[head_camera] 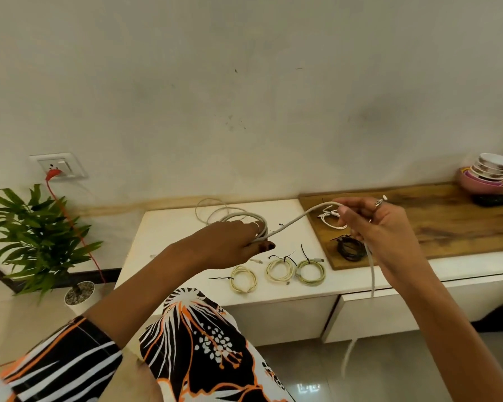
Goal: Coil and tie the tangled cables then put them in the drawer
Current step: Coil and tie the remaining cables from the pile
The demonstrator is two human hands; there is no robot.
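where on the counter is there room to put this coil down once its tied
Free: the white top left of the left hand, and the wooden board between the right hand and the bowls. Crowded: the front edge by the three tied coils.

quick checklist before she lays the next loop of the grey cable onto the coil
1. Left hand has a grip on the grey coil: ok.
2. Right hand pinches the running grey cable: ok.
3. Span between the hands free of knots: ok.
4. Hanging tail clear of snags below the counter: cannot tell.
5. Tied cream coils out of the way: ok.
6. Loose tie within reach: cannot tell.
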